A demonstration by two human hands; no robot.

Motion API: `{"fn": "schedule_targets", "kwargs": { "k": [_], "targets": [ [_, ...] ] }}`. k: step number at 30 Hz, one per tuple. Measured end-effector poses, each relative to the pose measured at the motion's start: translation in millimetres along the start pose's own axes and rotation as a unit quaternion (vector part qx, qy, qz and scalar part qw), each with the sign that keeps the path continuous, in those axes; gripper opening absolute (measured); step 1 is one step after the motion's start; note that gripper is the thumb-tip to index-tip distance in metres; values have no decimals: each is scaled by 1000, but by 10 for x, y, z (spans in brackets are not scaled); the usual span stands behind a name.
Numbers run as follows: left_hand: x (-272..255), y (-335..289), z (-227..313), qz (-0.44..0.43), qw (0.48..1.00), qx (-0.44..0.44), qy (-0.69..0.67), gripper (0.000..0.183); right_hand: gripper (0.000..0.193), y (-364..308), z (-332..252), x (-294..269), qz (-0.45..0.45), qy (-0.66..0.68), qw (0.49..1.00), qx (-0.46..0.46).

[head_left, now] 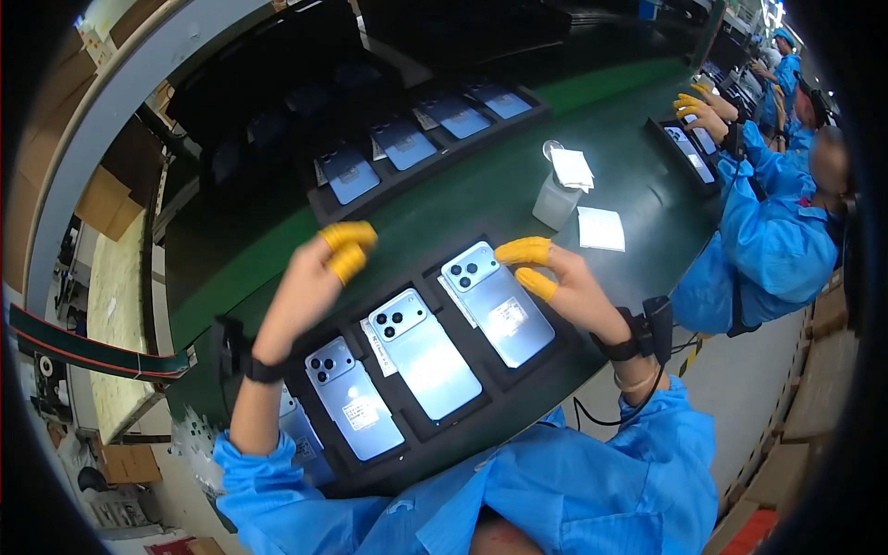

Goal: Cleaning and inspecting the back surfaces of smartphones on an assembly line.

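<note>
A black tray lies in front of me, holding several light-blue smartphones face down in slots. My right hand, with yellow finger cots on thumb and forefinger, is at the upper corner of the right phone, beside its camera bump. Its two capped fingers are apart and hold nothing; whether they touch the phone I cannot tell. My left hand, slightly blurred, hovers above the tray's far left side with capped fingers stretched out and nothing visible in them. The middle phone and a labelled phone lie nearby. My left forearm partly covers the leftmost phone.
A second dark tray of blue phones lies farther back on the green table. A translucent container with white sheets stands to the right, near a white pad. A co-worker handles another phone tray.
</note>
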State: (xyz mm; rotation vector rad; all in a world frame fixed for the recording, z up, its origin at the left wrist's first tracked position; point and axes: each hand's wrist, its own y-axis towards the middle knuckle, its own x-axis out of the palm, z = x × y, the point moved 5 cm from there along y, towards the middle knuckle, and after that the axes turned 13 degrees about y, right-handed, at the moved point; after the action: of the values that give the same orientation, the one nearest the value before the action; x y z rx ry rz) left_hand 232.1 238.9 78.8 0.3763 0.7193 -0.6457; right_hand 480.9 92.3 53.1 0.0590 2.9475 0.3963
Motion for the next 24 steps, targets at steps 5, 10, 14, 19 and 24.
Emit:
{"fn": "schedule_targets", "kwargs": {
  "k": [5, 10, 14, 19, 24],
  "targets": [
    [415, -742, 244, -95, 937, 48, 332, 26, 25, 251, 248, 221, -121, -212, 965, -96],
    [506, -861, 171, -74, 912, 14, 403, 30, 26, 315, 328, 409, -122, -335, 919, -166],
    [243, -655, 124, 98, 921, 61, 372, 39, 24, 318, 365, 345, -114, -297, 933, -169],
    [7, -78, -1137, 135, 959, -220, 115, 52, 23, 338, 383, 315, -104, -271, 941, -174],
    [143, 498, -1190, 170, 928, -305, 132, 53, 20, 339, 411, 342, -84, -270, 940, -191]
  ]
}}
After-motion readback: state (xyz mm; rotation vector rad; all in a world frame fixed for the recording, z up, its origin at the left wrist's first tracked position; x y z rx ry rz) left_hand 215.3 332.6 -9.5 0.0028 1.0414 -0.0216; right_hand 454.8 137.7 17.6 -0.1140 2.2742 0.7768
